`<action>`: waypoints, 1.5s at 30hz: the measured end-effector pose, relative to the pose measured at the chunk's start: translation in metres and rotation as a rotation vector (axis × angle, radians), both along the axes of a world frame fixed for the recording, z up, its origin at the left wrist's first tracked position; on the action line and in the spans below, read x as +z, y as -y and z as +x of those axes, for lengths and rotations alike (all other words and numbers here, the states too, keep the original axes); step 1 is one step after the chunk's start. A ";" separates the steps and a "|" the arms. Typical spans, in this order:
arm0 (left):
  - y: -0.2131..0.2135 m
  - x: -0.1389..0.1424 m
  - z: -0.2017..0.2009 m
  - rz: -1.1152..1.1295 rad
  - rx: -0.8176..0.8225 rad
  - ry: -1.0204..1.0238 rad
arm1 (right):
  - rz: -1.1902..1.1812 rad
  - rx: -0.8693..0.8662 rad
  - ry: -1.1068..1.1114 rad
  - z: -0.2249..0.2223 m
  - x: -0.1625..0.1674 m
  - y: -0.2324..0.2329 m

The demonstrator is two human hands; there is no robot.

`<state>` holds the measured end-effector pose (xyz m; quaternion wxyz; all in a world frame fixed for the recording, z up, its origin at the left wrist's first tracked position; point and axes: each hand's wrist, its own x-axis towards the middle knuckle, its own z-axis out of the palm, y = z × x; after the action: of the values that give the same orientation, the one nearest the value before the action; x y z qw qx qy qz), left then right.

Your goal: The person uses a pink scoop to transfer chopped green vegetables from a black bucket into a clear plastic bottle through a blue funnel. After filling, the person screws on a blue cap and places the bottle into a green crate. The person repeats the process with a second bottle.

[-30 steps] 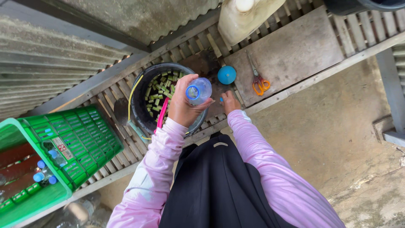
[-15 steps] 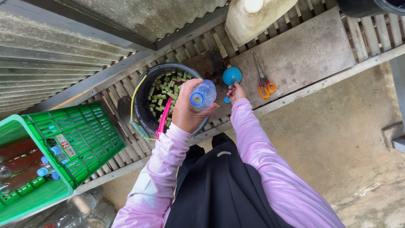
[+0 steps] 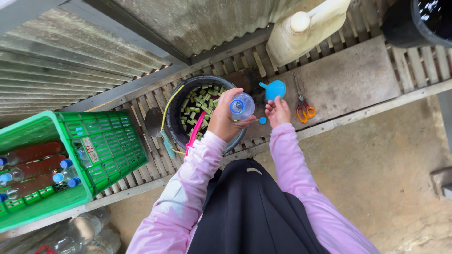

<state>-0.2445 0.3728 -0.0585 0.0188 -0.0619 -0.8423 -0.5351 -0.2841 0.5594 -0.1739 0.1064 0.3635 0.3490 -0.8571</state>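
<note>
My left hand (image 3: 224, 120) grips a clear plastic bottle (image 3: 241, 106) with its open mouth facing up, held over the edge of a black bucket (image 3: 176, 106) full of cut green pieces. My right hand (image 3: 278, 112) reaches toward a blue funnel (image 3: 274, 89) lying on the wooden slat platform, fingers partly curled just below it. A small blue cap (image 3: 262, 121) lies beside that hand. A pink handle (image 3: 195, 132) sticks out of the bucket.
Orange-handled scissors (image 3: 303, 106) lie right of the funnel. A cream jerrycan (image 3: 306, 28) stands behind. A green crate (image 3: 101, 150) with filled bottles sits at left. A dark tub (image 3: 419, 23) is at top right. Empty bottles (image 3: 84, 230) lie below.
My right hand moved up toward the blue funnel and set down near it; the view shifted slightly. The left hand keeps holding the bottle over the bucket.
</note>
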 end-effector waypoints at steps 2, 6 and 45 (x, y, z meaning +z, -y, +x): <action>0.003 0.002 0.006 -0.014 0.003 -0.010 | 0.055 0.034 -0.135 0.017 0.022 -0.007; 0.014 0.009 0.025 0.014 -0.011 -0.002 | 0.282 0.061 -0.429 0.051 0.084 -0.012; 0.300 0.089 0.233 0.016 0.220 -0.156 | 1.295 1.525 -0.610 0.283 0.155 0.310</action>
<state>-0.0113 0.0725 0.0307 0.1433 -0.0103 -0.8357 -0.5300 -0.0013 0.2491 -0.0185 0.3114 -0.1971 0.8904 -0.2672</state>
